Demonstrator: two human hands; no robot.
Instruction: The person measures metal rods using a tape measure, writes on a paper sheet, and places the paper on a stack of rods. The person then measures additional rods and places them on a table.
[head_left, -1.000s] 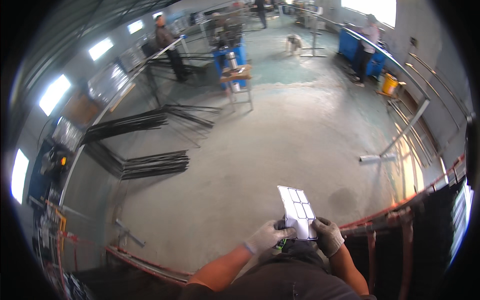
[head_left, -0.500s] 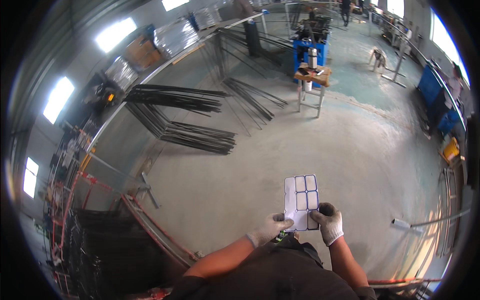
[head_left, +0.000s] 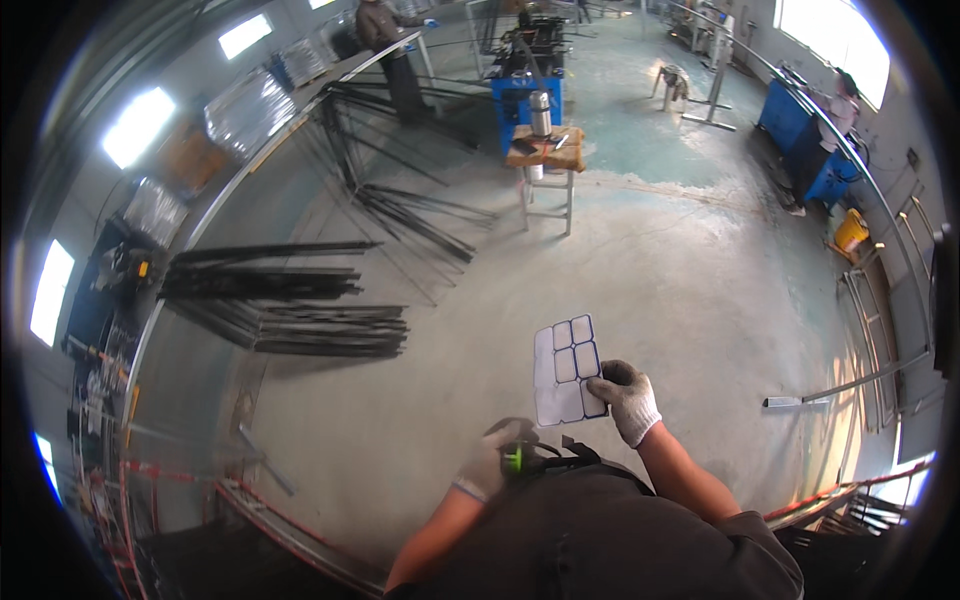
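Observation:
A sheet of blank white stickers with blue borders (head_left: 568,372) is held up in front of my body. My right hand (head_left: 628,402), in a white knit glove with dark fingers, pinches the sheet's lower right edge between thumb and fingers. At my waist, to the left and below the sheet, is my gloved left hand (head_left: 486,462), smeared by motion. It lies against a bright green and black item (head_left: 514,458) whose kind I cannot make out. Whether its fingers grip that item is hidden.
Bundles of dark metal rods (head_left: 330,330) stick out from the left. Ahead stands a small wooden-topped stool (head_left: 545,150) carrying a steel flask (head_left: 541,114). A red frame (head_left: 290,520) lies at lower left. Co-workers stand at far left (head_left: 385,30) and right (head_left: 835,115).
My left hand has let go of the sticker sheet and moved down and left to my waist. My right hand keeps hold of the sheet, now slightly tilted. The whole view has shifted.

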